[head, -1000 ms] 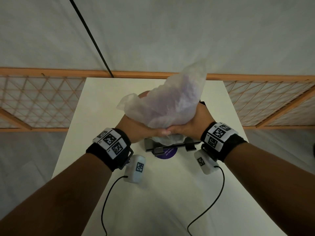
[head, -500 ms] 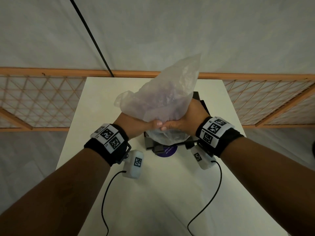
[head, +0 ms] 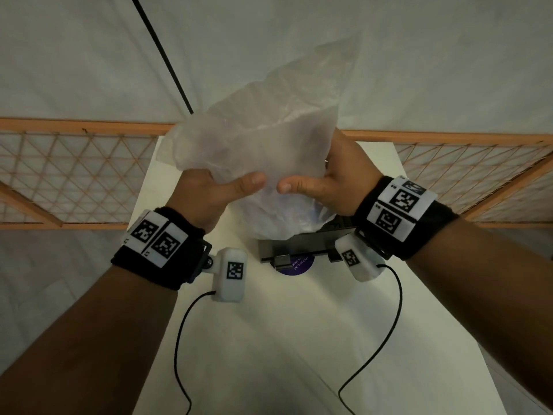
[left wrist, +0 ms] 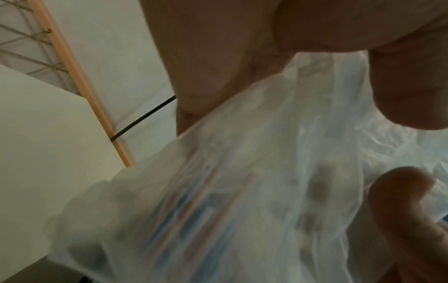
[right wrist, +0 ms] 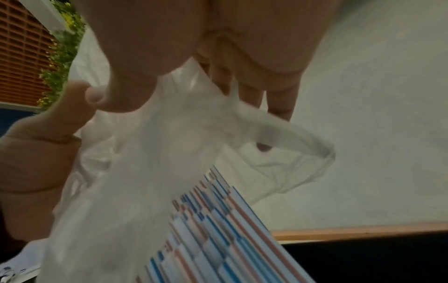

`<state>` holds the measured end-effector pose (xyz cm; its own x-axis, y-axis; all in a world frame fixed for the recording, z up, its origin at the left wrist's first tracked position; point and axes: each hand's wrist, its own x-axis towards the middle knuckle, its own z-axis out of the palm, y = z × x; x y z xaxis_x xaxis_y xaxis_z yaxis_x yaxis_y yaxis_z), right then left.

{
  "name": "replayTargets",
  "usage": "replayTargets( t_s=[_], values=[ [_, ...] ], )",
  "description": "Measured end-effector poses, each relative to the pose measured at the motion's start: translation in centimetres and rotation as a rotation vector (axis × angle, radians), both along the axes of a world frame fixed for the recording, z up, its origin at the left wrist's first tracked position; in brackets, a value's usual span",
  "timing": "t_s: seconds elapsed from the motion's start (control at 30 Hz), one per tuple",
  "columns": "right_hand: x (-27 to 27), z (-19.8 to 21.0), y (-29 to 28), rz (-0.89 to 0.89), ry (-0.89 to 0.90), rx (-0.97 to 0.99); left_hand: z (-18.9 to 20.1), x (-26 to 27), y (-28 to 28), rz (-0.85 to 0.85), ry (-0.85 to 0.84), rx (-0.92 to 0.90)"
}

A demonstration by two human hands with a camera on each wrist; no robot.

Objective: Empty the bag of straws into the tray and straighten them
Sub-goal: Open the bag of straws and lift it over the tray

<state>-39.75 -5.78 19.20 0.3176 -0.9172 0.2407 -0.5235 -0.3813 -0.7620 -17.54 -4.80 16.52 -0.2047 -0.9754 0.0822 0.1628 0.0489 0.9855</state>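
A cloudy clear plastic bag (head: pixel 263 151) hangs upside down over the black tray (head: pixel 302 245), its closed end pointing up and away. My left hand (head: pixel 209 190) grips the bag's left side and my right hand (head: pixel 332 181) grips its right side, thumbs facing each other. Red, white and blue striped straws (right wrist: pixel 218 229) slide out of the bag's mouth (right wrist: pixel 286 151) in the right wrist view. In the left wrist view the straws (left wrist: pixel 184 206) show blurred through the plastic. The bag (left wrist: pixel 266 191) hides most of the tray.
The tray sits on a white table (head: pixel 284 339) with a purple round sticker (head: pixel 296 265) at its near edge. A wooden lattice fence (head: pixel 74 175) runs behind the table on both sides. Wrist camera cables (head: pixel 182 330) trail over the table's near part.
Both hands have lifted the bag higher and moved apart, spreading its lower part wider. The thumbs, touching before, now have a gap between them.
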Motion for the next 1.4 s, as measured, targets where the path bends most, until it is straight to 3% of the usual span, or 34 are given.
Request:
replayTargets(
  t_s=[0.23, 0.47, 0.53, 0.6, 0.67, 0.8, 0.9, 1.0, 1.1, 1.13, 1.2, 1.27, 1.33, 1.37, 1.4],
  values=[
    [1.4, 2.3, -0.1, -0.086, -0.121, -0.173, 2.8, 0.6, -0.5, 0.058, 0.03, -0.177],
    [1.5, 4.8, -0.5, -0.103, -0.141, -0.281, 4.1, 2.3, 0.0, 0.144, 0.021, -0.171],
    [1.3, 5.5, -0.6, -0.108, -0.153, -0.294, 4.8, 1.9, 0.5, 0.219, -0.064, -0.168],
    [1.2, 6.4, -0.4, -0.094, -0.154, -0.306, 5.2, 1.0, 1.1, 0.276, -0.253, -0.25],
    [1.5, 7.4, -0.1, -0.061, -0.162, -0.35, 5.6, -0.2, 2.1, 0.236, -0.281, -0.307],
    [3.2, 9.4, 1.3, 0.078, -0.134, -0.437, 7.7, -1.8, 2.8, -0.002, -0.112, -0.4],
    [4.0, 10.6, 2.9, 0.102, -0.095, -0.258, 8.6, -1.4, 1.8, 0.005, -0.103, -0.499],
    [3.0, 10.7, 3.1, 0.102, -0.153, -0.284, 8.4, 1.1, 0.7, 0.213, 0.032, -0.266],
    [0.3, 8.0, 2.1, -0.076, -0.126, -0.178, 7.1, 4.2, 0.0, 0.322, 0.173, -0.084],
    [-0.8, 6.3, 2.0, -0.141, -0.051, -0.102, 6.1, 5.0, -0.1, 0.376, 0.232, 0.004],
    [-2.6, 2.5, 2.5, -0.194, 0.263, 0.096, 3.4, 5.7, -0.1, 0.448, 0.309, 0.207],
    [-3.6, -1.0, 3.6, -0.174, 0.572, 0.245, -0.1, 6.0, -0.4, 0.471, 0.165, 0.384],
    [-3.8, -4.1, 4.3, -0.139, 0.719, 0.312, -3.7, 5.8, -0.8, 0.52, -0.22, 0.534],
    [-3.8, -5.5, 4.6, -0.128, 0.742, 0.33, -5.8, 6.1, -0.7, 0.637, -0.442, 0.577],
    [-3.8, -6.7, 4.7, -0.123, 0.771, 0.332, -7.3, 6.3, -0.5, 0.667, -0.555, 0.587]
  ],
)
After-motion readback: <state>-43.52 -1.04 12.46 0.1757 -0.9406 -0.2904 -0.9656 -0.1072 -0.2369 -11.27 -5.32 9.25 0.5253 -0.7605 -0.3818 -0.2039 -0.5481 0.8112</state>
